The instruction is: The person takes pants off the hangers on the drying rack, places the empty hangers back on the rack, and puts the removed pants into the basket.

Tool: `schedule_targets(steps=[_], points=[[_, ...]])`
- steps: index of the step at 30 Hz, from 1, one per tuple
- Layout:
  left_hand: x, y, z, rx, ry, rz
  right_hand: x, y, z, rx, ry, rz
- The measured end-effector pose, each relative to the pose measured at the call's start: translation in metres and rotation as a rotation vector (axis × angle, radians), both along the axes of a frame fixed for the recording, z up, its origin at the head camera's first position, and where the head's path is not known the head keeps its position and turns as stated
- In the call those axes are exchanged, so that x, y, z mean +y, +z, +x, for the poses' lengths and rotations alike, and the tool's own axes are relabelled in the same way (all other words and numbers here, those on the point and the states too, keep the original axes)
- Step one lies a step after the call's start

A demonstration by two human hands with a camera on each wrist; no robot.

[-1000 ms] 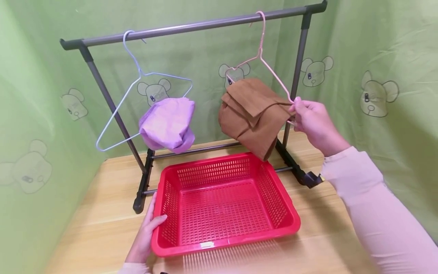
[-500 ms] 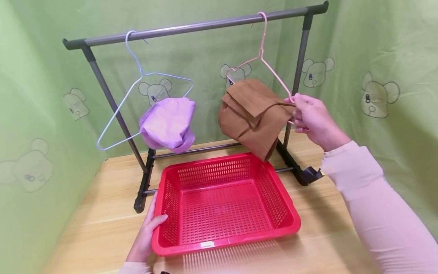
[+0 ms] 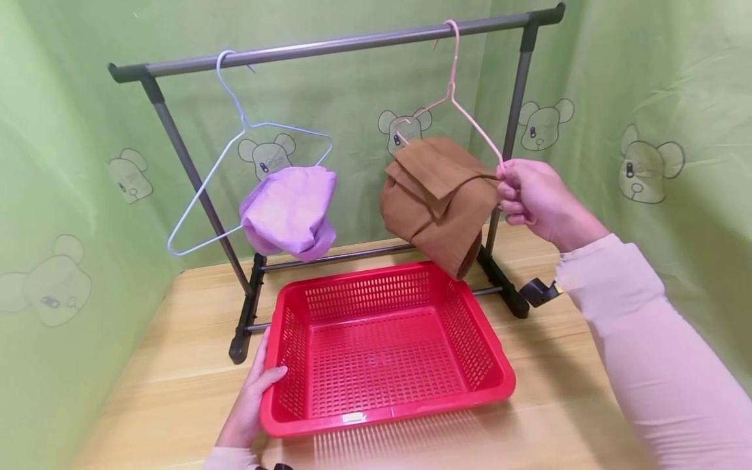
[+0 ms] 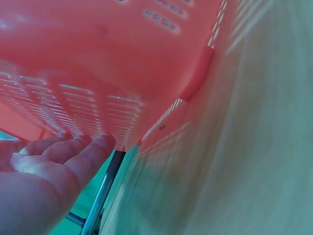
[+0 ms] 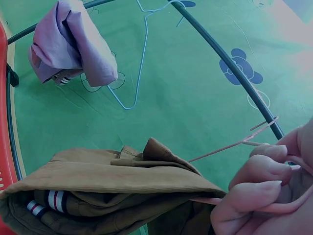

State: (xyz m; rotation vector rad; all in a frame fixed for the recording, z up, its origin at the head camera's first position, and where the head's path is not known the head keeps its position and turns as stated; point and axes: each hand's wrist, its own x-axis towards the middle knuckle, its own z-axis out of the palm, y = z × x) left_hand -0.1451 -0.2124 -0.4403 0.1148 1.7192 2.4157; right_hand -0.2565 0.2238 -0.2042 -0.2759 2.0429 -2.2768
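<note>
With its right lower corner pinched between thumb and fingers of my right hand (image 3: 534, 196), the pink wire hanger (image 3: 478, 127) hangs from the rack's top bar. A folded brown cloth garment (image 3: 449, 202) is draped over the hanger's lower bar, close beside the fingers. In the right wrist view, striped tags (image 5: 56, 200) show inside the garment's open edge. My left hand (image 3: 247, 398) grips the left side of a red plastic basket (image 3: 388, 411), thumb over the rim. Its fingers (image 4: 93, 152) lie along the basket's outer wall in the left wrist view.
A blue wire hanger (image 3: 202, 186) with a bunched purple cloth (image 3: 290, 212) hangs at the rack's left. The dark metal rack (image 3: 352, 44) stands on a wooden tabletop (image 3: 158, 365), behind the basket. Green printed curtains (image 3: 352, 98) enclose the back and sides.
The pink hanger and brown garment have shifted slightly right, and the hanger has turned a little. My right fingers are curled more at its corner. The left hand and basket have stayed put.
</note>
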Motion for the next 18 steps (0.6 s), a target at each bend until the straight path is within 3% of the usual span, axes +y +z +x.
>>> schedule_targets(steps=[18], points=[[0.0002, -0.0012, 0.0018, -0.026, -0.01, 0.033, -0.0019, -0.0059, 0.0004, 0.082, -0.018, -0.078]])
